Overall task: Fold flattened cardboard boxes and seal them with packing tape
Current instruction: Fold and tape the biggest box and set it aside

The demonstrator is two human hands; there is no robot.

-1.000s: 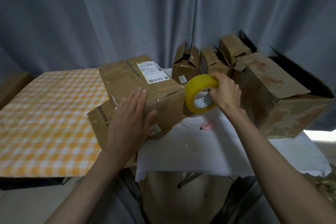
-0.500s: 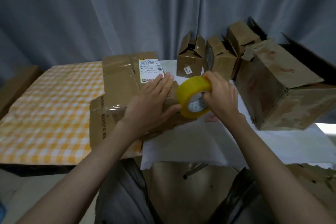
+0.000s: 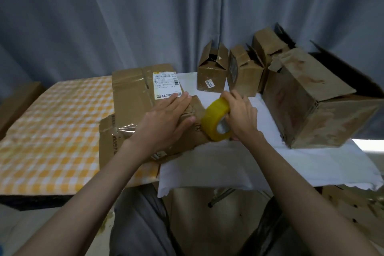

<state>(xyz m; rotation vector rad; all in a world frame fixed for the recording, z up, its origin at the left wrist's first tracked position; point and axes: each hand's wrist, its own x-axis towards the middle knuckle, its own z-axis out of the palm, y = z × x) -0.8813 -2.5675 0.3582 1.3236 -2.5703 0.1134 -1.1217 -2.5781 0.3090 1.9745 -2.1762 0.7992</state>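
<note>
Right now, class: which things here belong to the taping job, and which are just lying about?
In use:
labelled box, pressed flat by left hand
yellow tape roll, gripped by right hand

Lying about:
large stained box
three small boxes
checked cloth

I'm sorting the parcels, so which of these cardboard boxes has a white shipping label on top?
The flat brown cardboard box under the left hand; the boxes standing at the back right show no such top label.

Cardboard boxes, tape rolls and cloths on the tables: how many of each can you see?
Brown cardboard boxes: 5 (labelled, big, small)
Yellow packing tape roll: 1
Cloths: 2 (orange checked, white)
Total: 8
</note>
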